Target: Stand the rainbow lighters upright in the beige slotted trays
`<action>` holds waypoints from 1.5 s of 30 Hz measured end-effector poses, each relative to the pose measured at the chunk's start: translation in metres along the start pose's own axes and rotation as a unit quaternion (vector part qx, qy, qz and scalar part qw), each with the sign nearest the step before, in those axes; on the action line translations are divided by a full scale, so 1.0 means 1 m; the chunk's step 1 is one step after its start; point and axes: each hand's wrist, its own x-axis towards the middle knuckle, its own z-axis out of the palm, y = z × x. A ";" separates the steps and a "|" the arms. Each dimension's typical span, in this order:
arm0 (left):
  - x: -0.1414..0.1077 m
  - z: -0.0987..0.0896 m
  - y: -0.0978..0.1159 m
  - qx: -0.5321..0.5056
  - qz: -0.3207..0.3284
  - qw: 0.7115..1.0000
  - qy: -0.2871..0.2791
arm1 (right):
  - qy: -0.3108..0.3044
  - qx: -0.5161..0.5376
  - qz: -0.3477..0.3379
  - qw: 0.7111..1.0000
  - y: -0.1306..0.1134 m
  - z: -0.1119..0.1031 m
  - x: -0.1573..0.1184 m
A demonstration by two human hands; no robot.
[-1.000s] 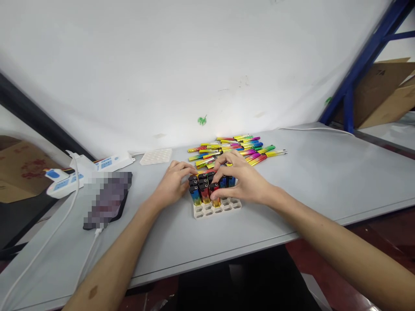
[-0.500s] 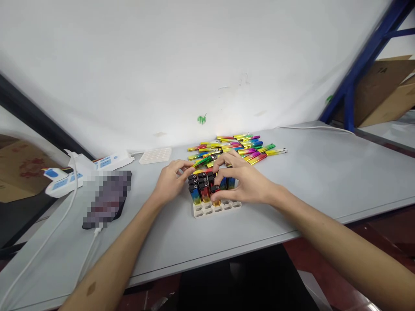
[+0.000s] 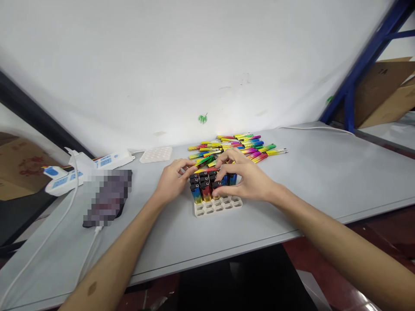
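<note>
1. Since a second ago, a green-and-yellow lighter (image 3: 205,161) has come into the left hand (image 3: 171,179); the lighter at the right hand (image 3: 252,179) has shifted slightly back, toward the standing rows.
2. Thumb and fingers of the left hand pinch one end of the green-and-yellow lighter, which lies tilted between the hand and the loose pile.
3. With fingers curled, the right hand pinches a black-topped lighter (image 3: 217,185) upright at the front of the group; its lower body is partly hidden, so whether it is fully seated cannot be told.
4. Beneath it is the white honeycomb rack (image 3: 218,208), near the middle of the desk (image 3: 168,242), between its near and far edges. A blue-and-yellow lighter (image 3: 196,195) and a red-and-yellow lighter (image 3: 206,193) stand side by side in it, more behind them, black tops up. Holes show along the near side.
5. Behind the rack, toward the far edge, lies the pile of lighters (image 3: 259,152), metallic and multicoloured.
6. Near the far edge, left of the pile, lies a second white rack (image 3: 156,154).
7. Toward the left edge are a power strip (image 3: 112,161) and a pixelated phone (image 3: 112,196) with a cable (image 3: 87,259) plugged in.
</note>
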 end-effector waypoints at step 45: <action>0.000 0.002 -0.004 0.221 0.116 0.960 -0.127 | 0.122 0.411 0.501 0.752 0.047 -0.007 0.007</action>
